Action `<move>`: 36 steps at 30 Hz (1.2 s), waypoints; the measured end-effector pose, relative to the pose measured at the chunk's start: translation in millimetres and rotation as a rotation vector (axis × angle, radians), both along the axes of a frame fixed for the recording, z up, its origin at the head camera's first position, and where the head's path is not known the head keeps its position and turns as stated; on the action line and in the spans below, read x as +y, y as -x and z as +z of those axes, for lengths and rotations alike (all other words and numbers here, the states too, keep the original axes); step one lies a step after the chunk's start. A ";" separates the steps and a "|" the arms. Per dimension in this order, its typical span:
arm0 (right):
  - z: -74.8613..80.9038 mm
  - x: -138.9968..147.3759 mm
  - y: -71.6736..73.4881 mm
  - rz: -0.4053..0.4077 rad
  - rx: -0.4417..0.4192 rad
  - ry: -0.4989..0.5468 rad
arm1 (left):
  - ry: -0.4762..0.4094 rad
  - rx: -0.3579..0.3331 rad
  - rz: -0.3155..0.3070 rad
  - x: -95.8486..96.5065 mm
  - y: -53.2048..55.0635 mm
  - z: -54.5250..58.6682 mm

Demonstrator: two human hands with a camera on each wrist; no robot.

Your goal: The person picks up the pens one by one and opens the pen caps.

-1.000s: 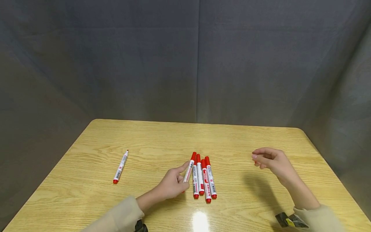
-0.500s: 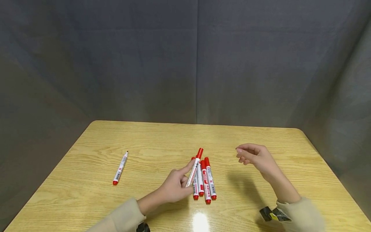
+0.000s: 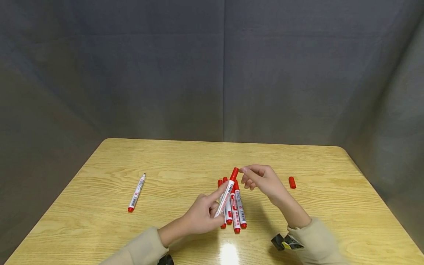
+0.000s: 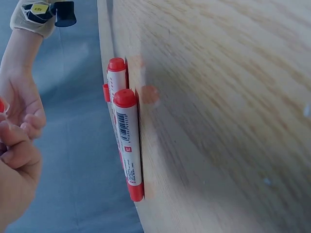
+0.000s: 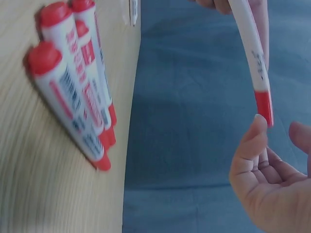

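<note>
My left hand (image 3: 202,217) grips a white marker (image 3: 226,197) by its lower part. The marker tilts up to the right, its red cap (image 3: 234,173) on the upper end. Beside that cap is my right hand (image 3: 263,180), fingers loosely bent. In the right wrist view, its thumb and a finger stand apart around the cap's end, one fingertip (image 5: 261,121) very near or touching it. Under the held marker lie several capped red-and-white markers (image 3: 241,208) in a row, partly covered by the left hand.
An uncapped marker (image 3: 137,193) lies at the left of the wooden table (image 3: 172,154), dark tip pointing away. A loose red cap (image 3: 292,182) rests on the right side. A grey cloth (image 3: 165,73) hangs behind the table.
My right hand has moved left to the held marker's cap, leaving the loose cap in plain sight. My left hand has shifted the marker slightly right, over the row.
</note>
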State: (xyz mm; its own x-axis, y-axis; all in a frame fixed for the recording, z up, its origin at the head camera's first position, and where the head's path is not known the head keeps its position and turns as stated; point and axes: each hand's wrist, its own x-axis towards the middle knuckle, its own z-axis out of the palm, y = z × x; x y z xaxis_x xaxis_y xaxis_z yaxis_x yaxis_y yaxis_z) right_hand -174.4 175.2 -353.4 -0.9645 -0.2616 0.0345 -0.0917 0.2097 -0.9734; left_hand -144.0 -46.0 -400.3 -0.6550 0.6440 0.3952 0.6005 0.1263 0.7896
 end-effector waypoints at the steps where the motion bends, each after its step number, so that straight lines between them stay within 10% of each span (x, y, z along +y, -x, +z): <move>1: -0.1 -2.9 0.0 0.006 -0.003 0.010 | 0.003 0.005 -0.005 0.2 -0.1 0.2; 14: -3.9 -18.7 2.7 -0.015 0.020 0.022 | 0.009 0.094 -0.006 2.4 1.0 -3.3; 24: -4.9 -26.0 1.6 -0.100 0.015 0.074 | 0.060 0.279 0.181 10.9 -5.1 -7.9; 36: -6.0 -21.0 3.9 -0.053 0.049 0.136 | -0.037 0.003 0.003 8.2 -4.5 4.8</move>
